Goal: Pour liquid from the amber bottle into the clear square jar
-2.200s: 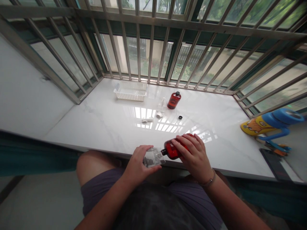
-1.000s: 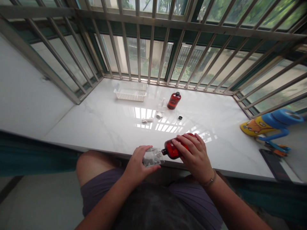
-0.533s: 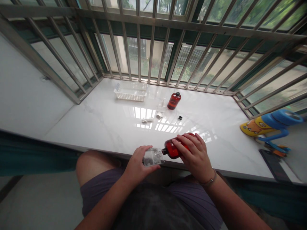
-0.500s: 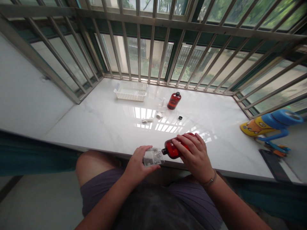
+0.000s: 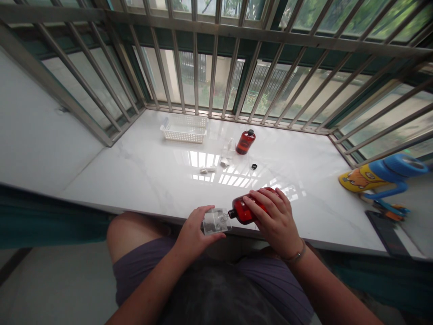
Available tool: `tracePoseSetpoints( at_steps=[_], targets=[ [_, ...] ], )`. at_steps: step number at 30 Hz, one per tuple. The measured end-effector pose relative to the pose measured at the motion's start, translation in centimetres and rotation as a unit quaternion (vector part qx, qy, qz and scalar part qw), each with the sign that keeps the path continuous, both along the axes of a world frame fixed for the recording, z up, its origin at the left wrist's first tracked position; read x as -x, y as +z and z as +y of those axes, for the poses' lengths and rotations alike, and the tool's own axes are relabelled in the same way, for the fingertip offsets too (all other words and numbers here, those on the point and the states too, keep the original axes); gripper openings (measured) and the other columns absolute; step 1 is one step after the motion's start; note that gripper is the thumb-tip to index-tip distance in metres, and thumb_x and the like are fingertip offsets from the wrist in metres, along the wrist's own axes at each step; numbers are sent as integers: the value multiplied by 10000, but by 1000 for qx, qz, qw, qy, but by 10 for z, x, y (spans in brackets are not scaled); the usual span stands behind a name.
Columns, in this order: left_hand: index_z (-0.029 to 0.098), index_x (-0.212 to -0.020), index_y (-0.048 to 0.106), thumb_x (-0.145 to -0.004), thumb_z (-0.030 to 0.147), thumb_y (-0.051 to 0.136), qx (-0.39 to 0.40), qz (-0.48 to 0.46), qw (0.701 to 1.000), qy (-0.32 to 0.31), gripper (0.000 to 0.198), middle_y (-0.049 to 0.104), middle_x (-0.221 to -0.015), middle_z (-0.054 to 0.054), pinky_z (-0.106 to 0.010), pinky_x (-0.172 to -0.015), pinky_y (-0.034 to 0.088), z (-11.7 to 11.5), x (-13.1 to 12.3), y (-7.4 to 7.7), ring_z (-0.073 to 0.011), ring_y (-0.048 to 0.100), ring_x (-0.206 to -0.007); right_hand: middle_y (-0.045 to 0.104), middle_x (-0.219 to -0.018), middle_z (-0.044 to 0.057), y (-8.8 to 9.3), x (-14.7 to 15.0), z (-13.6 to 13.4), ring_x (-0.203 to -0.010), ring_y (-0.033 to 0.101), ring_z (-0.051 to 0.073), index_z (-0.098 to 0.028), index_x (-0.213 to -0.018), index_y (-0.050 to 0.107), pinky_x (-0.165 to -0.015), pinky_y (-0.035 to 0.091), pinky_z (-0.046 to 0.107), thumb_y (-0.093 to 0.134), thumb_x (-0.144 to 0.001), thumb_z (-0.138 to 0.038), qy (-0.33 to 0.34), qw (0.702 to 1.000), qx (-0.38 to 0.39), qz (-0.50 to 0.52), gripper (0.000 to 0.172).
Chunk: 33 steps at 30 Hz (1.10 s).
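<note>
My left hand (image 5: 193, 232) grips a clear, flat-sided plastic bottle (image 5: 214, 222) between thumb and fingers, its mouth pointing right. In my right hand (image 5: 275, 221) lies a red-brown bottle (image 5: 242, 210), tipped on its side with its uncapped black neck at the mouth of the clear bottle. Whether the two necks touch, or whether liquid runs between them, I cannot make out. A small black cap (image 5: 254, 166) rests on the white counter beyond the tilted bottle. Farther back stands a second red-brown bottle (image 5: 245, 142) with its black cap on and liquid inside.
On the white marbled counter (image 5: 145, 180) are a white perforated basket (image 5: 184, 131), a white nozzle-like part (image 5: 225, 161), and small white pieces (image 5: 207, 170). At right stand a blue-and-yellow flask (image 5: 382, 174) and a dark flat object (image 5: 385, 232). Metal window bars (image 5: 216, 76) edge the back.
</note>
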State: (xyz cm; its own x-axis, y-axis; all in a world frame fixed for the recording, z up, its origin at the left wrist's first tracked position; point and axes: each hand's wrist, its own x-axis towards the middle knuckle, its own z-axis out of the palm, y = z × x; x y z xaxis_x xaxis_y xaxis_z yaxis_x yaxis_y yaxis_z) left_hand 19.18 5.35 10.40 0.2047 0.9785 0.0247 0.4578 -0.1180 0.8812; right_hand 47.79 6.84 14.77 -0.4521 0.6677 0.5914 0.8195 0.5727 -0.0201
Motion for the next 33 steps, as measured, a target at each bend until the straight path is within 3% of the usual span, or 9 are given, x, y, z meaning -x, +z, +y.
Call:
tracePoseSetpoints(
  at_steps=[33],
  targets=[
    [267, -1366, 636, -705, 317, 971, 34, -14, 999, 6, 742, 702, -1409, -104, -538, -1135, 527, -1, -2, -7, -335, 660, -1318, 687, -1475, 52, 2, 0, 1, -1395, 595, 300, -331, -1542, 565, -1285, 344, 609, 703, -982, -106, 5, 1000, -3, -9, 620]
  ],
)
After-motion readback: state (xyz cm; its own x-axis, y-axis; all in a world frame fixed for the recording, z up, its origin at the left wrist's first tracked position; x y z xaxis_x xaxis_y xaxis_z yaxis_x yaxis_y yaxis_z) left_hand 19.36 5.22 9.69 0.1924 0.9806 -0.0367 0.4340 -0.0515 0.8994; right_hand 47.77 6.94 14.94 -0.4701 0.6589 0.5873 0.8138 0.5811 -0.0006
